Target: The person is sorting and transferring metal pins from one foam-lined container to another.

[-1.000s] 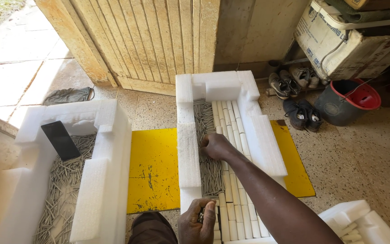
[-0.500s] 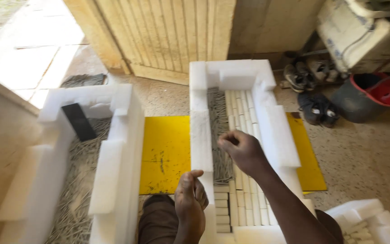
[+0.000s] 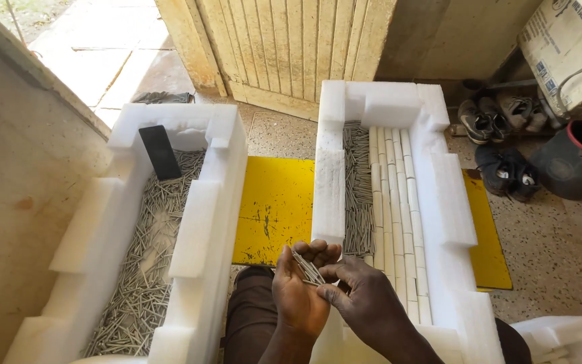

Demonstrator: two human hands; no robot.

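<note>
My left hand (image 3: 298, 296) is cupped palm up and holds a small bundle of thin grey metal nails (image 3: 308, 268). My right hand (image 3: 362, 296) pinches the same bundle from the right with thumb and fingers. Both hands hover at the near end of a white foam tray (image 3: 439, 195) that holds a strip of aligned nails (image 3: 357, 189) and several rows of white paper-wrapped rolls (image 3: 395, 195). To the left stands a second white foam tray (image 3: 200, 222) filled with loose nails (image 3: 139, 269).
A black phone (image 3: 159, 152) leans in the left tray's far end. A yellow mat (image 3: 274, 209) lies between the trays. Shoes (image 3: 500, 145), a dark bucket with a red rim (image 3: 577, 162) and a cardboard box (image 3: 567, 47) stand at right. A wooden door (image 3: 291, 47) is ahead.
My right hand came back from the right tray's nail strip to meet my left hand, which rose. Both now hold a bundle of nails. The view shifted left.
</note>
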